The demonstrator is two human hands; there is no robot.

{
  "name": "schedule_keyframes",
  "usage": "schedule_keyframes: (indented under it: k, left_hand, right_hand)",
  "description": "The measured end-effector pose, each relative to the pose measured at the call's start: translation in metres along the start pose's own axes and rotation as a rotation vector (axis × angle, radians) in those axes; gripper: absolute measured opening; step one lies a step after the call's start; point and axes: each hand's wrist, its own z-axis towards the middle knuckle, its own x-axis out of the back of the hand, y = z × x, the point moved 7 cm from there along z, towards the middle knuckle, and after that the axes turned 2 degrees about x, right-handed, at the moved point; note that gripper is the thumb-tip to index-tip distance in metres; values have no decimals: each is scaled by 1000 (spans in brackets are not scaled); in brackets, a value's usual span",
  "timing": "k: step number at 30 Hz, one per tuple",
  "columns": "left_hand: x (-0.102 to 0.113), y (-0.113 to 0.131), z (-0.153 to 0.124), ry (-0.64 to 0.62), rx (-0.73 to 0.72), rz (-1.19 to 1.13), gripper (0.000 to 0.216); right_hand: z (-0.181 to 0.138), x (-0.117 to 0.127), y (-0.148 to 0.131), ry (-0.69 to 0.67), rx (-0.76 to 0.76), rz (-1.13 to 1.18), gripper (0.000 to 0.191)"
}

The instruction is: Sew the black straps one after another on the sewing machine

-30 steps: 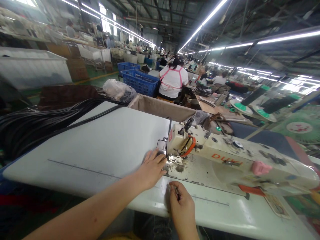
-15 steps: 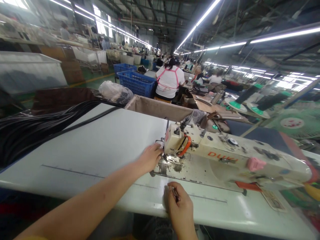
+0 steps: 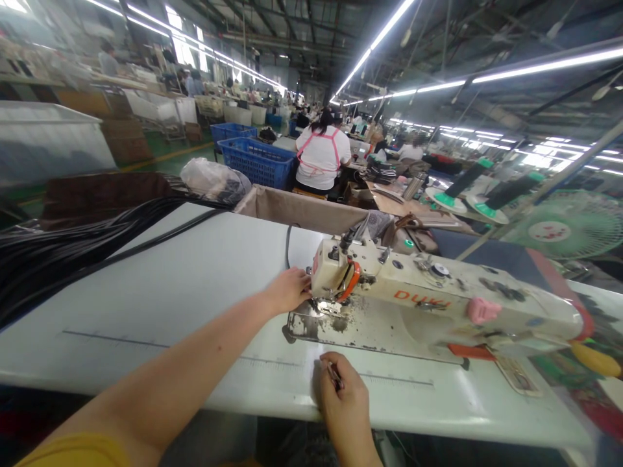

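Observation:
A cream sewing machine (image 3: 428,292) with orange lettering lies across a white worktable (image 3: 195,285). My left hand (image 3: 289,290) reaches to the machine's head at the needle end, its fingers curled against the left side of the head. What those fingers grip is hidden. My right hand (image 3: 343,395) rests on the table's front edge, closed on a small thin metal tool (image 3: 333,374). A worn metal plate (image 3: 341,324) lies under the needle.
A pile of black straps (image 3: 63,240) covers the table's left end. Beyond the table stand a beige cloth bin (image 3: 302,209), a plastic bag (image 3: 209,179) and blue crates (image 3: 260,161). A person in white with pink straps (image 3: 321,155) sits ahead. Thread cones (image 3: 467,185) and a fan (image 3: 569,227) stand at right.
My left hand has moved up from flat on the table beside the plate to the side of the machine head, fingers curling. The right hand has stayed put. The camera has shifted slightly.

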Motion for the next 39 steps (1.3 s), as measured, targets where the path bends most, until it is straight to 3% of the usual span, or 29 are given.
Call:
schedule_keyframes:
  k: [7, 15, 23, 33, 39]
  left_hand:
    - [3, -5, -16, 3, 58, -113, 9]
    - [-6, 1, -41, 49, 273, -195, 5]
    - [-9, 8, -49, 67, 389, -255, 8]
    - [-34, 45, -68, -45, 484, -304, 17]
    - [-30, 55, -66, -120, 437, -211, 20]
  right_hand:
    - [0, 1, -4, 19, 39, -4, 20]
    - [0, 3, -11, -23, 42, -19, 19]
    - [2, 4, -14, -23, 24, -22, 19]
    - [1, 2, -13, -28, -43, 26, 20]
    - [0, 4, -13, -9, -34, 41, 20]
